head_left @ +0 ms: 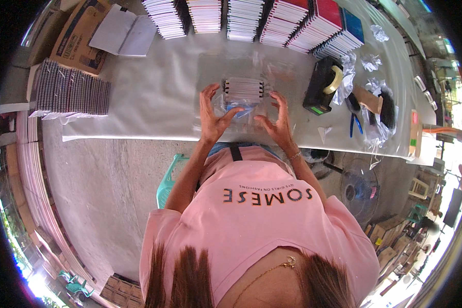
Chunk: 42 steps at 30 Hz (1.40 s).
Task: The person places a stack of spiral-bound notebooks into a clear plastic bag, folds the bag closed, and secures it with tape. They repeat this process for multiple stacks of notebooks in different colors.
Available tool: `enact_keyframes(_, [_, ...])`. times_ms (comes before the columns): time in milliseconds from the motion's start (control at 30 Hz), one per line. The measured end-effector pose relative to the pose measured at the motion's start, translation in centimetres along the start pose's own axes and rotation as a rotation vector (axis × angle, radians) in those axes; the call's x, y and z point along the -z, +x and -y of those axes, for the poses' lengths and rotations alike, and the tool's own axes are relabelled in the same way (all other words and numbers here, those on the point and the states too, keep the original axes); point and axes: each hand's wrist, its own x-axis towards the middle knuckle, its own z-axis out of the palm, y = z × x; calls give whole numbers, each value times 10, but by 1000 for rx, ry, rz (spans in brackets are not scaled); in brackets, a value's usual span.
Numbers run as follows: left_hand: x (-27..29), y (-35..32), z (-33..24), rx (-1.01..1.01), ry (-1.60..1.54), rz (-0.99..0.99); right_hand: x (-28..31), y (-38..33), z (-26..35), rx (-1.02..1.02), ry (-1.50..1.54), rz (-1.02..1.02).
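A short stack of spiral notebooks [243,88] stands in front of me on the table, with clear plastic film [244,123] around and under it. At the stack's left is my left hand [215,114], its fingers curved and apart, its thumb pointing in toward the near side. My right hand [278,117] is at the other side, fingers likewise spread and thumb turned inward. Both hands are close to the film; whether the fingertips touch it I cannot tell. A blue patch shows through the film between the thumbs.
Tall notebook stacks [244,20] line the far edge. Right of me stand a black tape dispenser [318,84], crumpled plastic [377,133] and blue-handled pliers [355,126]. At left are a wrapped notebook pile [74,88], a cardboard box [79,38] and an open notebook [123,31].
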Motion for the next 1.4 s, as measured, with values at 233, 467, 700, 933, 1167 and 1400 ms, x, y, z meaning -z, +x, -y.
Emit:
enact_keyframes(233, [-4,13,-9,-193,114,-28,-13,18,10,64,-69,69])
enact_keyframes(467, [3,19,-3,-289,154,58,-10,22,9,115,-85,34])
enact_keyframes(700, [12,30,-4,-307,182,206,-14,29,5,193,-129,-24])
enact_keyframes(933, [14,31,-13,-287,144,146,-14,23,-5,125,3,-74])
enact_keyframes(1167, [16,40,-3,-500,202,273,-14,30,6,182,-92,20])
enact_keyframes(1400, [22,49,-7,-515,192,343,-12,43,11,133,141,29])
